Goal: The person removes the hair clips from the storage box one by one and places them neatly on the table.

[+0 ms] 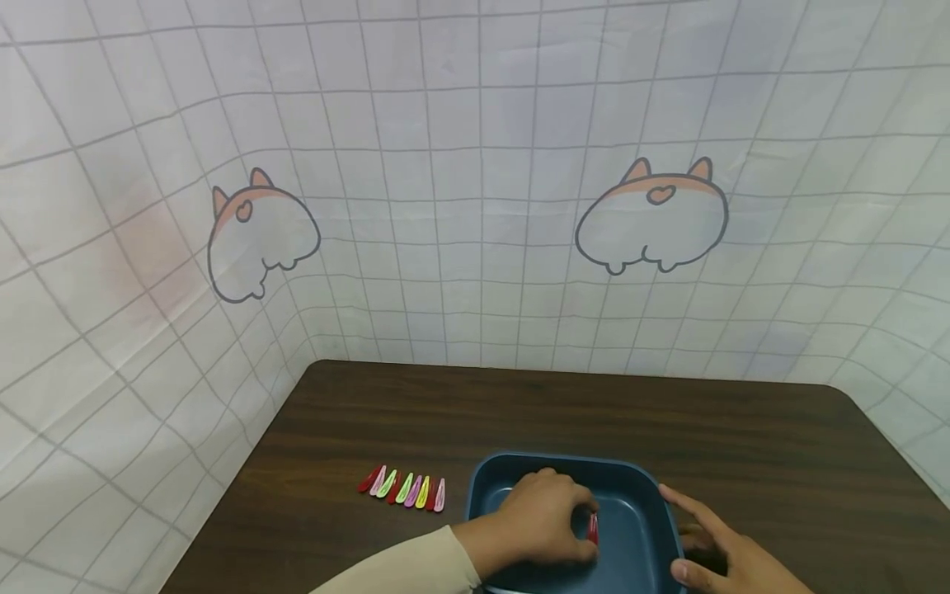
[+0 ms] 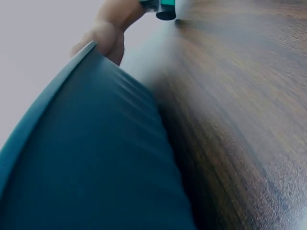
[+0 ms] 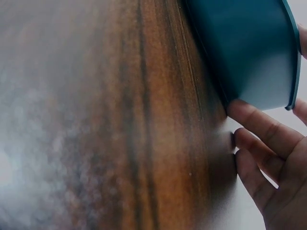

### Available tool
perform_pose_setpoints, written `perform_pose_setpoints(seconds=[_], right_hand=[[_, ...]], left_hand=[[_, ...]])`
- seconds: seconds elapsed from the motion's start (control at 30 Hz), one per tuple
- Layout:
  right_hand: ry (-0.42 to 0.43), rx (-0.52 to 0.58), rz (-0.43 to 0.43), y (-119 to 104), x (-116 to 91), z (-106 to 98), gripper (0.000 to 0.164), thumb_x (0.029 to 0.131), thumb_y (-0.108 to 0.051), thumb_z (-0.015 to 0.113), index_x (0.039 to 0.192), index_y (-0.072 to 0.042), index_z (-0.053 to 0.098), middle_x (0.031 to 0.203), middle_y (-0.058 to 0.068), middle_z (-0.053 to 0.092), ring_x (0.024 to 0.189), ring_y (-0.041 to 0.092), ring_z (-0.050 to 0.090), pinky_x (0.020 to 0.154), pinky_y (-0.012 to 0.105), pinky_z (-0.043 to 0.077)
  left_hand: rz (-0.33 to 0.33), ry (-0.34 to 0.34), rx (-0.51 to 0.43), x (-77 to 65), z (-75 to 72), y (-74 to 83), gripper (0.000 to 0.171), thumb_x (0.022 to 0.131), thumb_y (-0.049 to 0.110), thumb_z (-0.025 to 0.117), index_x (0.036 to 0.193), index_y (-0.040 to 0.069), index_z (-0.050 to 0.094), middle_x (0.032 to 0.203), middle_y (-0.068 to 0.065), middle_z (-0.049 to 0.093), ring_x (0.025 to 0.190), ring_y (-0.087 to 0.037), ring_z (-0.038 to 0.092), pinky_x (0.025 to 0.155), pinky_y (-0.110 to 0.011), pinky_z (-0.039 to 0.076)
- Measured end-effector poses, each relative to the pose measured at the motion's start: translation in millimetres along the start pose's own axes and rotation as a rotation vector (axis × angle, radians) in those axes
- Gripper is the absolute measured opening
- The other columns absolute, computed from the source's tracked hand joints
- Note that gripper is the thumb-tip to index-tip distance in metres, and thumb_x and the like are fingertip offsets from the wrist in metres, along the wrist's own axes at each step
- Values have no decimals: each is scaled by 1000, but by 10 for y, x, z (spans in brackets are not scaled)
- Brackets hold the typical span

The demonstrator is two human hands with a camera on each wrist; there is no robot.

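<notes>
Inside a blue rectangular plastic basin [image 1: 623, 528], my left hand [image 1: 538, 516] reaches down with curled fingers. Between its thumb and fingers it pinches a red hair clip [image 1: 593, 528], partly hidden by the hand. My right hand [image 1: 731, 549] lies along the basin's right side, thumb and index finger at the rim. In the right wrist view its other fingers [image 3: 268, 136] extend nearly straight, one touching the lower edge of the wall. To the left of the basin lies a row of snap hair clips [image 1: 404, 488] in red, pink, green, purple and yellow.
Everything stands on a dark wood table [image 1: 416, 404]. A white grid-patterned curtain [image 1: 460, 247] with cartoon prints hangs behind and at the sides. The basin's outer wall [image 2: 96, 143] fills much of the left wrist view, with a green-and-black device [image 2: 166, 10] at the top.
</notes>
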State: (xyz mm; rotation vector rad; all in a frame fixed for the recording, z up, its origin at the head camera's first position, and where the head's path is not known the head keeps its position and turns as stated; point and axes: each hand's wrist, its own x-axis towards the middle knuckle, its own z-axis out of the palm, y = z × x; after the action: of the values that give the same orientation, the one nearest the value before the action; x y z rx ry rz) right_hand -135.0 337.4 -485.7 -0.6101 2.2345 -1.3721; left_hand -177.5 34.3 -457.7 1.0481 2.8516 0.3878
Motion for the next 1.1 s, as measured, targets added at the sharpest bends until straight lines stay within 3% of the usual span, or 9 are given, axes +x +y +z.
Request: perform_pose_setpoints(seconds=[0.2, 0.43, 0.57, 0.8, 0.93, 1.1], right_hand=[[2, -15, -4, 5, -3, 9, 75, 108, -17, 54, 166, -19, 6, 136, 31, 57, 110, 6, 65, 76, 40, 59], [1, -4, -20, 25, 17, 2, 75, 107, -17, 55, 165, -16, 6, 135, 34, 56, 108, 9, 67, 74, 45, 60], [10, -9, 0, 33, 22, 7, 75, 107, -18, 55, 165, -17, 7, 134, 32, 58, 108, 10, 68, 74, 45, 61], [8, -46, -14, 35, 21, -21, 76, 107, -17, 55, 166, -19, 6, 135, 29, 59, 112, 5, 64, 77, 55, 58], [5, -56, -22, 29, 30, -35, 77, 107, -16, 55, 166, -19, 5, 135, 28, 59, 114, 5, 63, 77, 59, 56], [3, -51, -20, 17, 44, -44, 76, 107, -16, 54, 166, -19, 6, 137, 29, 57, 115, 4, 62, 77, 54, 57]], left_hand=[[-23, 23, -70, -61, -74, 24, 43, 82, 49, 83, 121, 34, 74, 95, 29, 64, 94, 1, 53, 86, -25, 44], [-17, 65, -164, -108, -150, -17, 44, 83, 41, 83, 124, 27, 73, 88, 32, 61, 85, 6, 50, 94, -25, 42], [-14, 83, -209, -137, -208, -71, 46, 83, 40, 82, 125, 25, 74, 87, 31, 60, 88, 5, 52, 98, -27, 42], [12, 105, -272, -172, -314, -182, 46, 85, 38, 82, 127, 21, 73, 88, 32, 61, 91, 0, 54, 85, -22, 43], [29, 131, -289, -223, -396, -271, 46, 85, 37, 82, 127, 18, 73, 90, 29, 64, 94, -2, 55, 92, -27, 44], [41, 151, -315, -323, -494, -426, 47, 87, 38, 81, 129, 18, 72, 101, 21, 67, 105, -5, 55, 97, -32, 45]])
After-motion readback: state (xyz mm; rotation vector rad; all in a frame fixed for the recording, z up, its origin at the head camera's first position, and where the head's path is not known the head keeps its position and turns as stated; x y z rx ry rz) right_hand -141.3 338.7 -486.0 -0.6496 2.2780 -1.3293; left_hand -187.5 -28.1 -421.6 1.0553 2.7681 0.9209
